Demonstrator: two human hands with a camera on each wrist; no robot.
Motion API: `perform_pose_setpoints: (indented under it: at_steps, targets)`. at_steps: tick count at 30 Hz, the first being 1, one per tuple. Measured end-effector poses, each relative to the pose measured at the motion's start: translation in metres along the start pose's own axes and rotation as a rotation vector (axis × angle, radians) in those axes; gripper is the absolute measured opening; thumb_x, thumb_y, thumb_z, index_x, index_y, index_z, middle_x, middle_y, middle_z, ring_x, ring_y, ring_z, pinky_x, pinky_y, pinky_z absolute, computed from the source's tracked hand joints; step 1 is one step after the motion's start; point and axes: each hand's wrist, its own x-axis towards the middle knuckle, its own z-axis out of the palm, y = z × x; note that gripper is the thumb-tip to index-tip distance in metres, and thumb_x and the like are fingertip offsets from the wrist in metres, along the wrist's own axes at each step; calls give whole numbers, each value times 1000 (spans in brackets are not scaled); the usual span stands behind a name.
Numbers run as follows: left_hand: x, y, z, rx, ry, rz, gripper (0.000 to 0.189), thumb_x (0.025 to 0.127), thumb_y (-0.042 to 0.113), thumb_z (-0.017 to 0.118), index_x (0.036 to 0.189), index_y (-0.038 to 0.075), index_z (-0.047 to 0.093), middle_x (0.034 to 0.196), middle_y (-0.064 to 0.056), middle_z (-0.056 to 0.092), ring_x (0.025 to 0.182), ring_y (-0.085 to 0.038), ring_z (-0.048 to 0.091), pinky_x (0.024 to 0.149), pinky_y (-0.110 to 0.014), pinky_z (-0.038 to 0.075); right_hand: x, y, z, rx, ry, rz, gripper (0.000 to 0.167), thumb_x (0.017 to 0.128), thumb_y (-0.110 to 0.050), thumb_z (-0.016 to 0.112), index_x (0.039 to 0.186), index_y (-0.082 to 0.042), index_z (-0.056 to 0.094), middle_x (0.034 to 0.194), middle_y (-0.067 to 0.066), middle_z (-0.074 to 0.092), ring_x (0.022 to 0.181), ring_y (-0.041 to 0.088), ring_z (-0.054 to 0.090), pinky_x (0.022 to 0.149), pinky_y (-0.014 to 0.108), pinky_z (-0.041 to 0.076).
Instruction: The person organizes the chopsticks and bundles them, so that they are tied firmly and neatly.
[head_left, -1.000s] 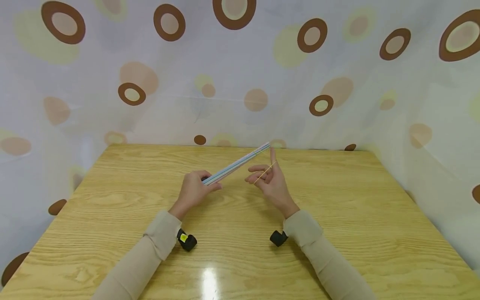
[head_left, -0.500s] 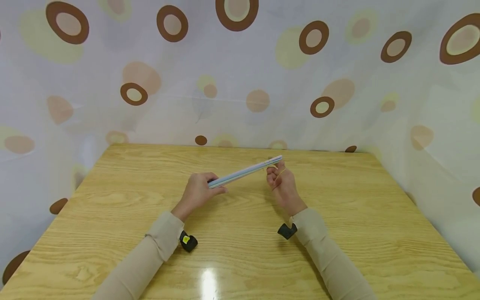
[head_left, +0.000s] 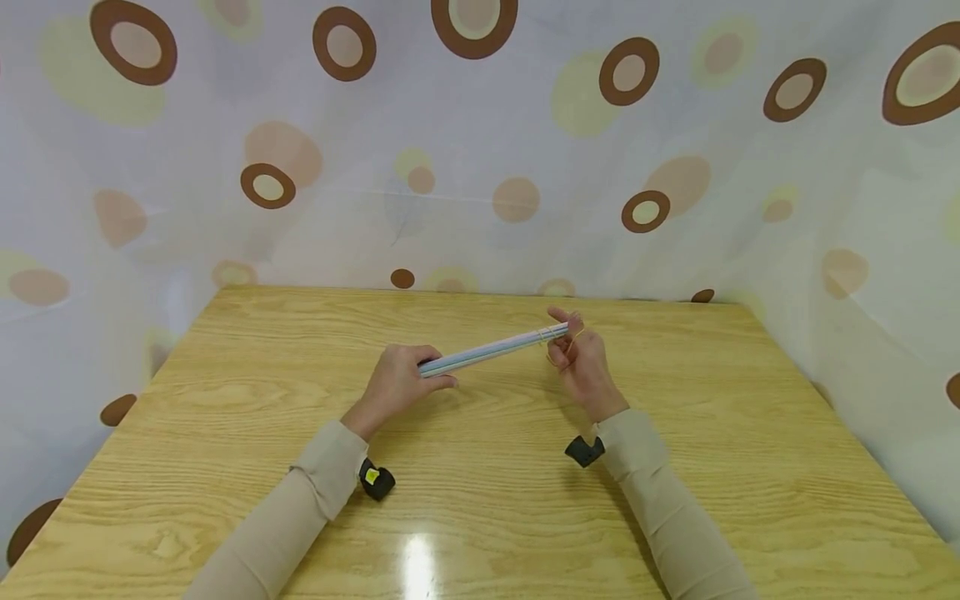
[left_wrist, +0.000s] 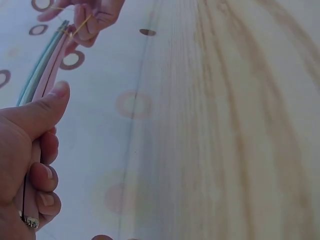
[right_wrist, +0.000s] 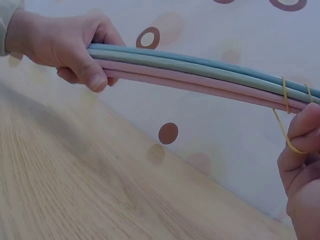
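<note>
My left hand [head_left: 392, 379] grips one end of a bundle of slim pastel chopsticks [head_left: 495, 348], blue, pale green and pink. A patterned silvery end [left_wrist: 31, 221] shows below those fingers in the left wrist view. The bundle is held above the table, its far end tilted up to the right. A thin yellow rubber band [right_wrist: 285, 95] passes round the chopsticks near that far end. One loop of it runs to the curled fingers of my right hand [head_left: 587, 367], which holds the band at the tip of the bundle. Some fingertips there are hidden.
Beneath both hands lies a wood-grain table [head_left: 480, 467]. A white curtain [head_left: 450, 242] with brown and pastel spots hangs behind it and along the sides. Small black wrist cameras sit below the left cuff [head_left: 376, 481] and right cuff [head_left: 584, 451].
My right hand has moved right and slightly down, its raised index finger now bent by the bundle's tip. The bundle has swung to a flatter slant. My left hand keeps its grip, shifting slightly right.
</note>
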Motion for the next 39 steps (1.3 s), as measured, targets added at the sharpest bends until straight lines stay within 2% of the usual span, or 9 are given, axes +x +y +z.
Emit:
perform_pose_setpoints:
  at_steps: [3, 8, 13, 17, 22, 26, 29, 34, 39]
  targets:
    - [0, 2, -2, 14, -13, 21, 27, 72, 27, 84, 83, 5, 74, 67, -2, 67, 52, -6, 44, 50, -19, 35, 0, 0, -4, -108, -26, -28, 29, 94, -41, 56, 104, -18, 72, 58, -6, 50, 45, 4, 39, 45, 18, 25]
    - [2, 6, -5, 59, -53, 36, 26, 72, 28, 84, 83, 7, 74, 66, 0, 65, 52, -6, 42, 50, -20, 34, -1, -2, -14, -242, -113, 30, 25, 99, -32, 50, 100, -21, 72, 58, -8, 46, 48, 3, 41, 46, 16, 30]
    - [5, 8, -11, 102, -78, 42, 27, 72, 29, 84, 83, 8, 73, 66, 1, 66, 52, -5, 44, 51, -20, 36, 1, -9, -27, -227, -270, 100, 25, 101, -26, 47, 100, -17, 70, 71, -6, 50, 58, 5, 45, 54, 19, 29]
    - [6, 9, -16, 125, -86, 51, 27, 72, 31, 84, 83, 9, 72, 67, 2, 66, 51, -5, 44, 51, -20, 36, 2, -14, -31, -197, -348, 137, 21, 101, -15, 49, 101, -13, 70, 89, -2, 59, 74, 7, 59, 68, 18, 48]
    - [6, 8, -19, 145, -93, 53, 28, 72, 33, 83, 83, 10, 72, 68, 2, 67, 52, -5, 45, 52, -21, 37, 2, -18, -32, -261, -346, 159, 14, 100, -9, 52, 100, -13, 65, 103, 0, 61, 95, 11, 64, 87, 26, 51]
    - [6, 7, -20, 168, -96, 52, 27, 72, 33, 84, 81, 11, 71, 68, 3, 66, 52, -5, 44, 52, -21, 36, 0, -20, -34, -391, -300, 150, 10, 100, -13, 52, 91, -15, 51, 107, -3, 57, 97, 10, 57, 86, 26, 49]
    - [5, 6, -20, 179, -103, 48, 27, 72, 33, 84, 81, 12, 71, 68, 3, 66, 53, -5, 44, 52, -21, 36, 0, -20, -36, -443, -277, 140, 9, 100, -13, 51, 92, -16, 49, 106, -4, 54, 92, 11, 54, 84, 25, 47]
    - [6, 5, -21, 159, -102, 37, 28, 72, 33, 84, 84, 11, 73, 71, 2, 69, 54, -5, 48, 53, -22, 39, 0, -21, -36, -449, -333, 101, 10, 101, -11, 48, 105, -15, 55, 103, -2, 55, 91, 10, 57, 83, 24, 49]
    - [7, 5, -22, 148, -101, 27, 28, 72, 34, 84, 83, 11, 73, 71, 2, 69, 55, -6, 49, 53, -22, 39, -1, -24, -35, -476, -372, 83, 11, 101, -13, 49, 109, -13, 57, 104, 0, 54, 91, 10, 58, 83, 22, 48]
